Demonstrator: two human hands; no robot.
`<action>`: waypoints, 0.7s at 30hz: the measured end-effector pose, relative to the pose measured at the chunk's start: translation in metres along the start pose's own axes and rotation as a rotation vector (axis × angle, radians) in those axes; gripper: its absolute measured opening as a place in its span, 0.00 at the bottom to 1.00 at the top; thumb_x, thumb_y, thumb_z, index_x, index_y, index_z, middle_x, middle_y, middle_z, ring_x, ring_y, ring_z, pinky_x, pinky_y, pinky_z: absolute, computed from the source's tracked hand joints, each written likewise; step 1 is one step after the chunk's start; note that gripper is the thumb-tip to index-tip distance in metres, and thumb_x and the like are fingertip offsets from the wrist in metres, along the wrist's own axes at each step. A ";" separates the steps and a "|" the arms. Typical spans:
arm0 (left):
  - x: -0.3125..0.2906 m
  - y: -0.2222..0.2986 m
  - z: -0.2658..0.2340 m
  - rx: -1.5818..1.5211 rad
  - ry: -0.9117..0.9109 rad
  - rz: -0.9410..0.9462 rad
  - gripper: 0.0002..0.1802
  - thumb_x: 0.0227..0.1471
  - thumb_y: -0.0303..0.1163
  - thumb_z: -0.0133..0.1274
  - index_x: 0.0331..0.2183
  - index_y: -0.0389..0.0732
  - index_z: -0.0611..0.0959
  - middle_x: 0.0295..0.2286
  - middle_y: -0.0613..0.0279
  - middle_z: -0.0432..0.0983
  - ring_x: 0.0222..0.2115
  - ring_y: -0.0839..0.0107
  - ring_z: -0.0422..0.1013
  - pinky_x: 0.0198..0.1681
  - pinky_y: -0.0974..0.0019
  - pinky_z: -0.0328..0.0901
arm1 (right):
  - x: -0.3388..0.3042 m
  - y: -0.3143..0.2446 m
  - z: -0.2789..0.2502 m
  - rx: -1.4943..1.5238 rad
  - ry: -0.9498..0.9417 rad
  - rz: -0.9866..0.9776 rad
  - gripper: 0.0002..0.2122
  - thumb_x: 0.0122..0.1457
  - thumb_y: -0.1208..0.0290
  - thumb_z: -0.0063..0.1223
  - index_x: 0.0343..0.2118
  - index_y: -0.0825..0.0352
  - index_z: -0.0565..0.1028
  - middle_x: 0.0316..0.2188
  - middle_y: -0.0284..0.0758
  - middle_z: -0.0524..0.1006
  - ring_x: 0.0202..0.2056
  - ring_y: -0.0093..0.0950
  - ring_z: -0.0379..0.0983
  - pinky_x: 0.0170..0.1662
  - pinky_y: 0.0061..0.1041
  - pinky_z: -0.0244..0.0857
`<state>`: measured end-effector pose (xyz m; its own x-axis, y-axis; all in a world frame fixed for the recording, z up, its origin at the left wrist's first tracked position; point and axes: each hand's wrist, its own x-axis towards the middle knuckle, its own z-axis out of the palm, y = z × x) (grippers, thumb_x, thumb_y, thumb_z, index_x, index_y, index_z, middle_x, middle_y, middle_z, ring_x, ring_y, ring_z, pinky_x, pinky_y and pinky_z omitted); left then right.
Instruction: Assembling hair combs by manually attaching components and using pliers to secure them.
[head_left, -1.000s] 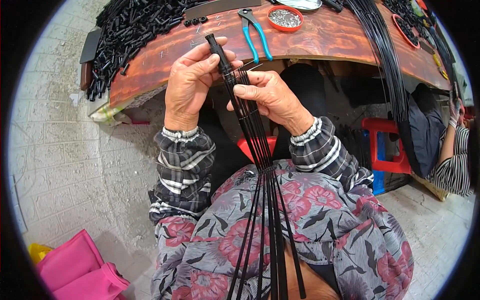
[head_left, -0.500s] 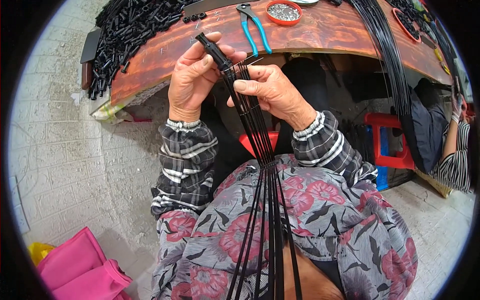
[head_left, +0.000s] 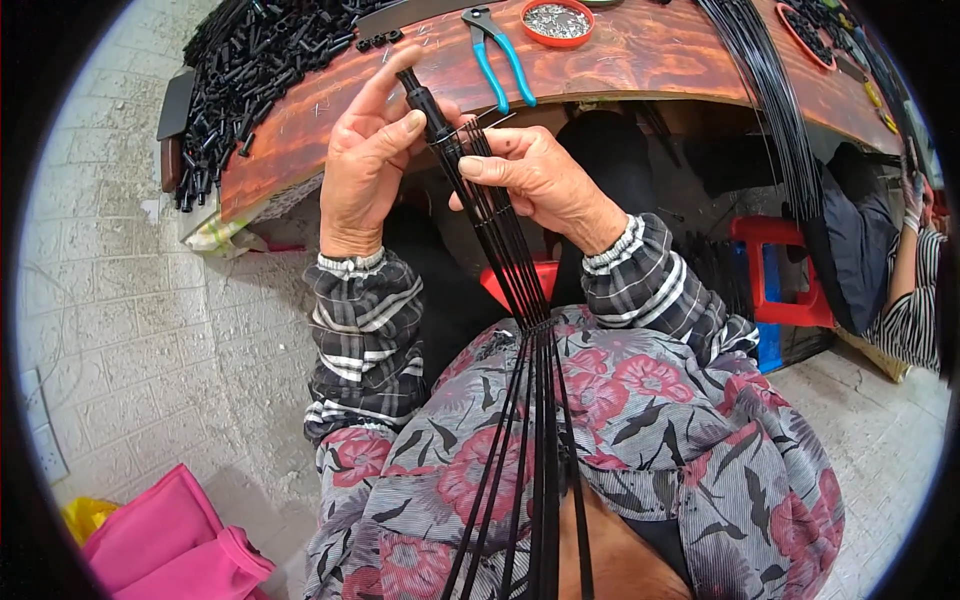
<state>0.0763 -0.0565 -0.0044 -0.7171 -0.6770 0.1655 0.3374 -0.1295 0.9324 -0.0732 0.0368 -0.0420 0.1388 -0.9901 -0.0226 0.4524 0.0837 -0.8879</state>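
Note:
A folded umbrella frame (head_left: 505,245) slants from my lap up toward the table, its thin black ribs gathered midway and fanning out toward me. My left hand (head_left: 365,165) holds the black plastic runner (head_left: 427,108) at the far end between thumb and fingers, with the index finger stretched up along its tip. From the right, my right hand (head_left: 550,185) pinches the ribs just below the runner, its thumb lying across them. A fine wire (head_left: 497,121) sticks out near the right fingers; where its other end sits is hidden.
On the wooden table (head_left: 640,60) are a heap of black plastic tubes (head_left: 265,70), blue-handled pliers (head_left: 500,62), and a red dish (head_left: 557,22) of small metal bits. A bundle of black ribs (head_left: 775,110) hangs over the edge. A co-worker's arm (head_left: 905,265) shows at right.
My left index finger has straightened upward past the runner's tip, and the left wrist has shifted slightly left. My right hand keeps its pinch, a little further left.

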 end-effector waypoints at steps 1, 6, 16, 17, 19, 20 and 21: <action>0.000 0.000 0.002 0.002 -0.003 -0.003 0.28 0.47 0.24 0.47 0.51 0.35 0.61 0.32 0.51 0.72 0.35 0.63 0.71 0.40 0.63 0.66 | -0.001 -0.001 0.001 0.036 -0.005 0.001 0.11 0.52 0.67 0.51 0.36 0.68 0.71 0.21 0.34 0.76 0.16 0.10 0.67 0.11 0.06 0.47; -0.009 0.000 0.009 0.064 -0.046 0.123 0.36 0.39 0.16 0.49 0.53 0.37 0.58 0.34 0.51 0.71 0.37 0.65 0.69 0.41 0.66 0.65 | 0.002 0.000 -0.001 0.084 -0.022 0.009 0.11 0.52 0.68 0.51 0.37 0.68 0.71 0.21 0.33 0.76 0.18 0.12 0.70 0.11 0.06 0.47; -0.010 0.009 0.016 0.278 0.072 -0.024 0.24 0.36 0.13 0.49 0.42 0.32 0.74 0.34 0.59 0.69 0.36 0.71 0.69 0.40 0.72 0.64 | 0.000 0.000 0.000 0.069 0.000 -0.007 0.12 0.52 0.68 0.51 0.37 0.69 0.71 0.21 0.34 0.76 0.16 0.12 0.68 0.11 0.07 0.45; -0.010 0.008 0.017 0.275 0.077 -0.021 0.24 0.36 0.13 0.49 0.42 0.32 0.74 0.34 0.59 0.69 0.36 0.71 0.69 0.40 0.72 0.64 | -0.001 0.000 0.000 0.067 0.026 -0.010 0.12 0.52 0.68 0.51 0.37 0.68 0.71 0.21 0.34 0.76 0.15 0.11 0.67 0.11 0.07 0.45; -0.009 0.008 0.018 0.284 0.085 -0.017 0.25 0.35 0.13 0.49 0.42 0.32 0.74 0.33 0.60 0.70 0.35 0.72 0.69 0.39 0.73 0.64 | 0.000 0.002 -0.002 0.059 0.009 -0.007 0.12 0.52 0.68 0.51 0.37 0.68 0.72 0.21 0.34 0.76 0.15 0.11 0.67 0.11 0.07 0.45; -0.009 0.008 0.017 0.285 0.084 -0.019 0.25 0.35 0.13 0.49 0.42 0.32 0.74 0.33 0.60 0.70 0.35 0.72 0.69 0.39 0.73 0.64 | 0.001 0.003 -0.003 0.051 -0.009 -0.004 0.12 0.52 0.68 0.51 0.37 0.68 0.72 0.21 0.34 0.76 0.15 0.11 0.67 0.11 0.07 0.45; -0.010 0.008 0.016 0.287 0.095 0.000 0.25 0.34 0.13 0.49 0.42 0.32 0.74 0.32 0.60 0.70 0.35 0.72 0.69 0.39 0.74 0.64 | 0.001 0.004 -0.002 0.054 -0.006 -0.005 0.12 0.52 0.68 0.51 0.37 0.68 0.72 0.21 0.34 0.76 0.15 0.11 0.67 0.11 0.07 0.45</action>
<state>0.0760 -0.0392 0.0065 -0.6527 -0.7432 0.1472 0.1417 0.0711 0.9874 -0.0729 0.0359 -0.0468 0.1420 -0.9898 -0.0153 0.4996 0.0850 -0.8621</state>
